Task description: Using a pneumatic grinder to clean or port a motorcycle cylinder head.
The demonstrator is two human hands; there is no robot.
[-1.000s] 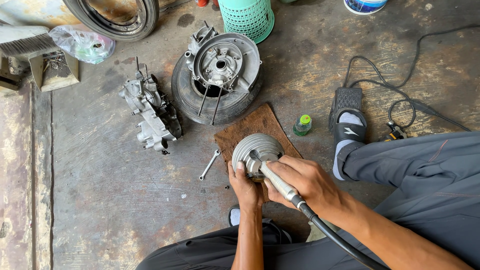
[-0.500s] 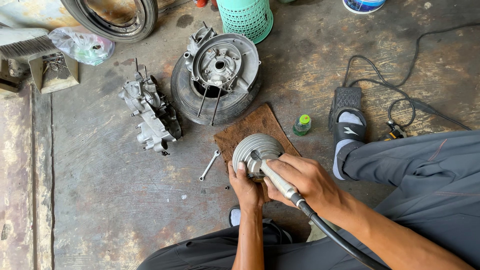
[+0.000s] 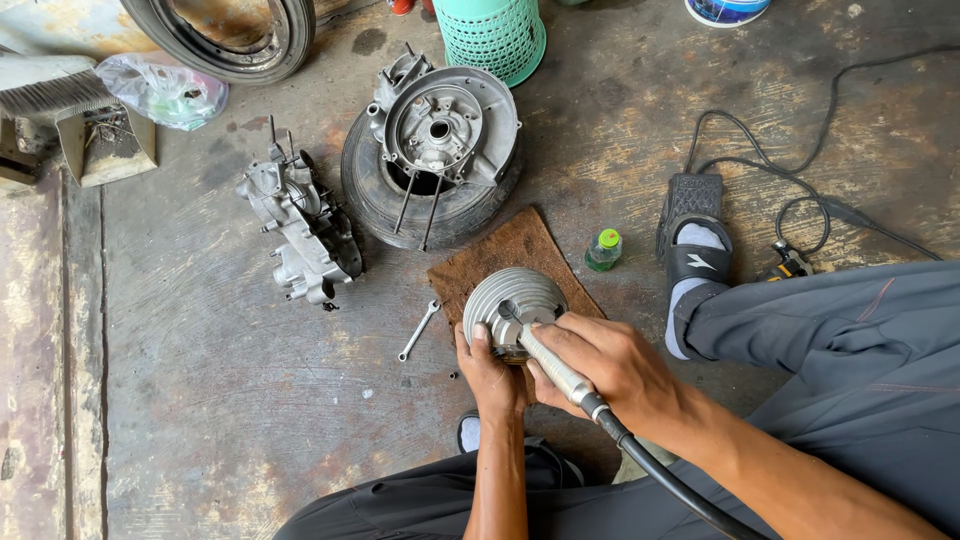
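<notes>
On a stained concrete workshop floor, a round, ribbed grey metal cylinder is steadied on a brown fibre mat by the left hand, whose fingers are curled closed against the casting's near edge. A slim metal handpiece on a black flexible shaft is gripped by the right hand, fingers wrapped shut around it pencil-fashion, its tip set against an opening in the cylinder. A small silver spanner is seen just left of the mat, with a grey engine casing and a tyre-mounted hub beyond. A small green-capped bottle stands near a sandalled foot. A slip of the tip is judged possible, since the ribbed part is held only by bare fingers; the left thumb, close to the tool, could be caught.
</notes>
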